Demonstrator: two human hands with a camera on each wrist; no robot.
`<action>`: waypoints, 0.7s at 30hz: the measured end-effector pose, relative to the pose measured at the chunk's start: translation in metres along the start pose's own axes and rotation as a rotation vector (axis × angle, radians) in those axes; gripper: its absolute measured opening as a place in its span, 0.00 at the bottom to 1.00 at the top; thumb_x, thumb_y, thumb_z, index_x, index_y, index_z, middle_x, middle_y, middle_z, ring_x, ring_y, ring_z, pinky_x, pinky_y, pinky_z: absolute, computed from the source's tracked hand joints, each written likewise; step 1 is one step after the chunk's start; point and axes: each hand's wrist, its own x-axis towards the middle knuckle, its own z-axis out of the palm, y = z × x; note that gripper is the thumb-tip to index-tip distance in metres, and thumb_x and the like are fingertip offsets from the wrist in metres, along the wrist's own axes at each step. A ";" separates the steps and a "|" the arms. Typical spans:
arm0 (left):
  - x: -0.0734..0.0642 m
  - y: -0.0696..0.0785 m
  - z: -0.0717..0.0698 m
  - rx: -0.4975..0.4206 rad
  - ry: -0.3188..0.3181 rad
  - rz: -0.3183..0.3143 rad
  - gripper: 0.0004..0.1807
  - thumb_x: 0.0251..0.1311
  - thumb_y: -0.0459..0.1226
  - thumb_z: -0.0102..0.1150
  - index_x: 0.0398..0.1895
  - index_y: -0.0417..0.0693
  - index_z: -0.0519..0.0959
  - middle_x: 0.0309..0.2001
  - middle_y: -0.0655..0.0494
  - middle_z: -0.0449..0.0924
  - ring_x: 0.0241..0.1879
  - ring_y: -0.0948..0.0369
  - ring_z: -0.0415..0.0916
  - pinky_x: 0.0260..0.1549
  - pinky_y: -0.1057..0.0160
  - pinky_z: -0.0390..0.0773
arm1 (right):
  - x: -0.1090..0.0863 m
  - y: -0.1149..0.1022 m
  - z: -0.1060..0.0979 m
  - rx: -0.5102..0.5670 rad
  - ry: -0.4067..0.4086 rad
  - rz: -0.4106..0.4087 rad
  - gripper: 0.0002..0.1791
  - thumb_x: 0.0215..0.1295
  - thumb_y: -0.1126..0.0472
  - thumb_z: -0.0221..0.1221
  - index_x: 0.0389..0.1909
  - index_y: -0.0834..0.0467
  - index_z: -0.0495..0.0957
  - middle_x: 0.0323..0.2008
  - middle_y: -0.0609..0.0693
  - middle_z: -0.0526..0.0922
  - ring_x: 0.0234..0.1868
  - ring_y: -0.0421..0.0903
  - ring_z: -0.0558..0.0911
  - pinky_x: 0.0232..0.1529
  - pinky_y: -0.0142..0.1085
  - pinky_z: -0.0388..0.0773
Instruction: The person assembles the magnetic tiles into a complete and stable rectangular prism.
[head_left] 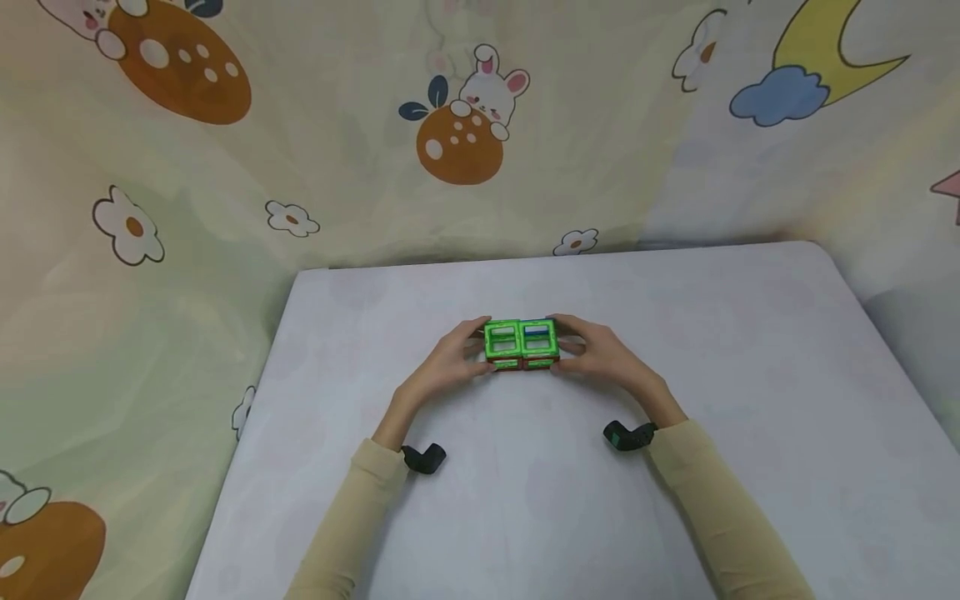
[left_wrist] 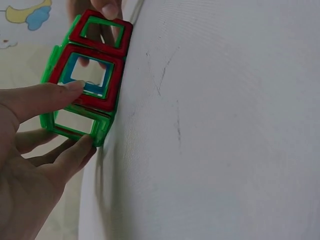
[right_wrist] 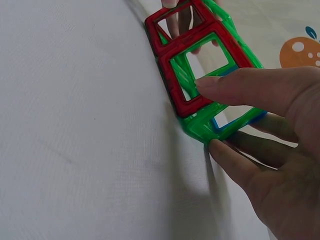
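A box-shaped block of magnetic tiles [head_left: 521,340], two open-framed cubes side by side, sits on the white table in the head view. Its top squares are green and its near side has red frames [left_wrist: 116,82]; blue also shows on it. My left hand [head_left: 447,360] holds the left end, its thumb [left_wrist: 62,95] on the near red frame and other fingers around the end. From the other side my right hand [head_left: 603,360] grips the right end, thumb [right_wrist: 225,87] across the red frame, fingertips low by the table. The far side is hidden in the head view.
The white-covered table [head_left: 525,500] has a far edge just beyond the hands. Behind it and at the left hangs a cartoon-printed cloth [head_left: 352,142]. Black wrist devices [head_left: 425,459] jut inward from both sleeves.
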 end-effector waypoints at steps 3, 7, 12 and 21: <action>0.001 -0.001 0.000 -0.027 -0.005 -0.003 0.46 0.57 0.28 0.73 0.78 0.38 0.60 0.68 0.42 0.70 0.69 0.47 0.72 0.66 0.57 0.74 | 0.001 0.001 -0.002 0.017 -0.008 0.010 0.49 0.58 0.65 0.73 0.78 0.60 0.59 0.72 0.64 0.70 0.71 0.63 0.72 0.65 0.52 0.75; 0.003 -0.001 0.000 -0.066 -0.006 -0.022 0.46 0.57 0.28 0.73 0.78 0.41 0.60 0.69 0.43 0.69 0.69 0.47 0.72 0.64 0.59 0.75 | 0.001 0.002 -0.004 0.055 -0.018 0.009 0.48 0.59 0.66 0.72 0.79 0.59 0.58 0.75 0.63 0.66 0.71 0.64 0.72 0.64 0.51 0.76; 0.005 -0.002 0.001 -0.072 0.000 -0.034 0.47 0.57 0.29 0.73 0.79 0.42 0.60 0.70 0.43 0.69 0.69 0.48 0.73 0.66 0.57 0.74 | 0.001 0.005 -0.003 0.095 -0.041 0.018 0.52 0.59 0.65 0.73 0.81 0.55 0.54 0.76 0.64 0.63 0.73 0.65 0.70 0.67 0.52 0.73; -0.005 -0.002 0.000 -0.013 0.064 -0.097 0.45 0.62 0.45 0.72 0.79 0.48 0.61 0.73 0.46 0.67 0.70 0.44 0.70 0.66 0.45 0.72 | -0.010 0.002 -0.002 -0.120 0.051 -0.001 0.50 0.64 0.48 0.70 0.81 0.52 0.54 0.79 0.61 0.59 0.75 0.67 0.65 0.71 0.65 0.61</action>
